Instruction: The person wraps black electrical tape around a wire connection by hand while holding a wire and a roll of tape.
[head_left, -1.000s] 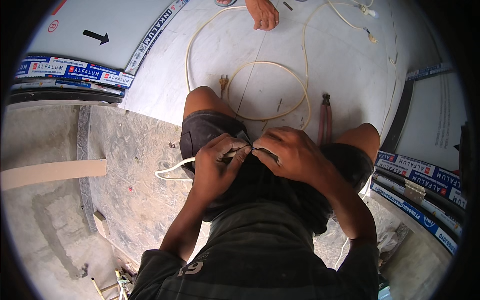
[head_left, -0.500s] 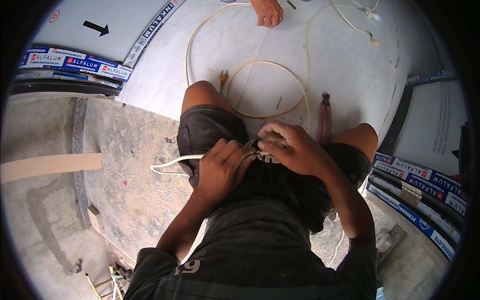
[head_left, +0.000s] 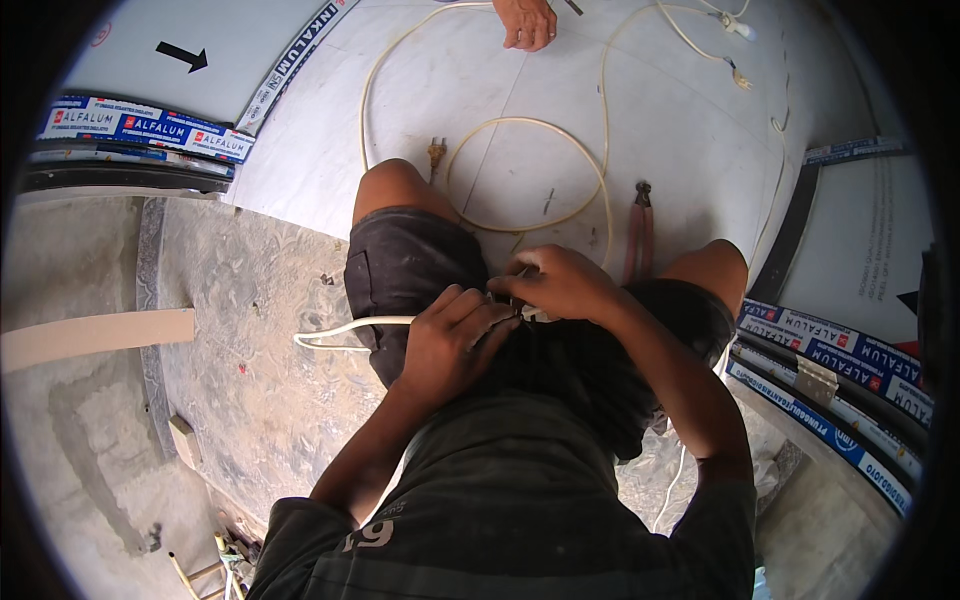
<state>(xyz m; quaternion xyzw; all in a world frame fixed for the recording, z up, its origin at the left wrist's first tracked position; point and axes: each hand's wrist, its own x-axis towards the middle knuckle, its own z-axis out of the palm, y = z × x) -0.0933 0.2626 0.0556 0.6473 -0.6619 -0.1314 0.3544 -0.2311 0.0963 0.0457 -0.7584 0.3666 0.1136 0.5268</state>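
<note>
Over my lap, my left hand is closed on the end of a white cable, which loops out past my left thigh. My right hand pinches at the same spot, just above my left fingers, on something small and dark that I cannot make out. The cable tip is mostly hidden by my fingers. Pincers with reddish handles lie beyond my right hand near my right knee. A plug lies beside my left knee, and a coil of cream cable rests on the white tiles in front of me.
A co-worker's hand rests at the top. A bulb holder and another plug lie upper right. Wrapped panels stand at both sides. A tan strip crosses the rough floor at left; rungs show below it.
My right hand has lifted and shifted slightly, with fingers curled over the cable end. My left hand has turned so the back of its fingers faces up. The view has drifted slightly.
</note>
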